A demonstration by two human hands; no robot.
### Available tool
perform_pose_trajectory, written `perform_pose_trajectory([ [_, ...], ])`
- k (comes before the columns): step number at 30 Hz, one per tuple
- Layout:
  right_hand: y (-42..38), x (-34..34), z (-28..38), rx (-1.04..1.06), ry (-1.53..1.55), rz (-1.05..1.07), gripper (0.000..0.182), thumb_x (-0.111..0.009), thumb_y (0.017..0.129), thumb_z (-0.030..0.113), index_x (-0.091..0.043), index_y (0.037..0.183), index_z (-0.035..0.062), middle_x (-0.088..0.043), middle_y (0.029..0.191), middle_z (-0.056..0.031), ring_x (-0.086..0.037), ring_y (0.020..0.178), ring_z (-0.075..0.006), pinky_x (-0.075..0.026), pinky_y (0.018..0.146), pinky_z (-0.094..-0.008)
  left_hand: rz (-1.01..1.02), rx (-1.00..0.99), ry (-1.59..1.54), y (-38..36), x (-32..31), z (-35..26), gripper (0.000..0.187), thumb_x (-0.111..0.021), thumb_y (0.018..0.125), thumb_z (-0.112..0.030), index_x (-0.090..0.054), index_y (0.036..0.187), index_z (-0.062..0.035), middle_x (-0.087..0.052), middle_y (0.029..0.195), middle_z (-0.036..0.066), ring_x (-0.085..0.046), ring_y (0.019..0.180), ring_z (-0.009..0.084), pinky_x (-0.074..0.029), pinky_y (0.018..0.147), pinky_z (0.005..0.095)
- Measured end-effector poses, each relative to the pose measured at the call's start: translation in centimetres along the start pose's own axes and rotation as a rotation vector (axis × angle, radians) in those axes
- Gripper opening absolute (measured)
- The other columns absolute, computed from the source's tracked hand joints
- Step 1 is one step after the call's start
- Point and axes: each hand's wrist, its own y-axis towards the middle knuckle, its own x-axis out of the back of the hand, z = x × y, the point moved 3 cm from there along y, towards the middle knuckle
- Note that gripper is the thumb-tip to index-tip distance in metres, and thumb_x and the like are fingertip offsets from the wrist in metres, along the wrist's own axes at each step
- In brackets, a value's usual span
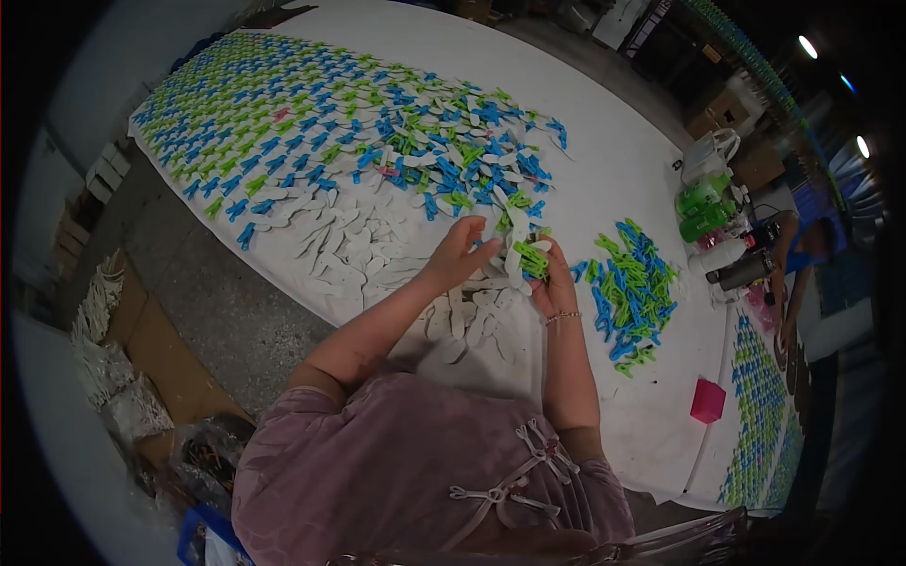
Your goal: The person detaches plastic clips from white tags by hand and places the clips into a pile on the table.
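My right hand [555,283] is closed around a bunch of green plastic clothespins [531,261], with a white flat piece [511,262] sticking up beside them. To its left, my left hand [461,253] has thumb and fingers apart, with nothing visible between them. Just under and in front of both hands lie loose white flat pieces [340,245], long and rounded at the ends. Beyond the hands is a jumbled heap of blue and green clothespins on white pieces [453,156]. Right of my right hand is a pile of loose blue and green clothespins [628,292].
Rows of blue and green clothespins [236,113] cover the left of the white table [651,415]. A pink box [707,401] stands at the right, near more clothespin rows [755,406]. Green packages [703,208] and bottles [727,255] line the far right edge, by another person [802,259].
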Motion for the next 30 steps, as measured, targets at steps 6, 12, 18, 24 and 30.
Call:
perform_pose_trajectory([
  [6,-1.3,-0.6,-1.6,-0.048,0.014,0.145,0.033,-0.05,0.088,0.003,-0.05,0.121,0.0055,-0.06,0.1,-0.0051,-0.061,0.079,-0.0119,-0.051,0.062,-0.0225,0.394,0.82,-0.636,0.7,-2.4,-2.3,0.057,-0.052,0.088,-0.048,-0.043,0.121,-0.0032,-0.052,0.107,0.008,-0.052,0.092,0.0148,-0.044,0.079,0.0285],
  [12,-1.4,-1.3,-0.9,0.128,-0.606,0.076,0.033,-0.056,0.088,0.012,-0.053,0.121,0.0109,-0.053,0.08,0.005,-0.048,0.063,-0.0025,-0.043,0.054,-0.0191,0.342,0.503,-0.266,0.0,-3.8,1.7,0.058,-0.051,0.088,-0.045,-0.041,0.125,-0.0021,-0.054,0.107,0.011,-0.055,0.09,0.0156,-0.044,0.067,0.0265],
  [18,-1.9,-1.6,-0.3,-0.09,-0.642,0.046,0.024,-0.053,0.09,0.015,-0.054,0.114,0.0107,-0.053,0.088,0.0036,-0.051,0.071,-0.0028,-0.042,0.058,-0.0182,0.155,0.819,-0.423,-0.6,-3.5,2.2,0.048,-0.051,0.089,-0.043,-0.046,0.11,-0.0003,-0.05,0.092,0.007,-0.046,0.082,0.0121,-0.038,0.065,0.0233],
  [24,-2.1,-2.3,-0.9,-0.128,-0.313,-0.068,0.029,-0.057,0.09,0.023,-0.05,0.115,0.0098,-0.052,0.101,0.0016,-0.051,0.084,-0.0058,-0.043,0.067,-0.0201,0.131,0.634,-0.461,-0.4,-3.2,1.4,0.066,-0.052,0.09,-0.037,-0.027,0.136,0.0028,-0.046,0.125,0.013,-0.047,0.111,0.0181,-0.039,0.091,0.0279],
  [30,-1.0,-2.7,-2.8,0.334,-0.637,-0.089,0.035,-0.061,0.088,0.028,-0.049,0.114,0.0095,-0.054,0.099,-0.0001,-0.05,0.087,-0.0069,-0.042,0.071,-0.0202,0.057,0.277,-0.446,-0.2,-4.2,1.7,0.021,-0.05,0.093,-0.023,-0.046,0.103,-0.0048,-0.045,0.081,0.001,-0.037,0.072,0.006,-0.034,0.062,0.022],
])
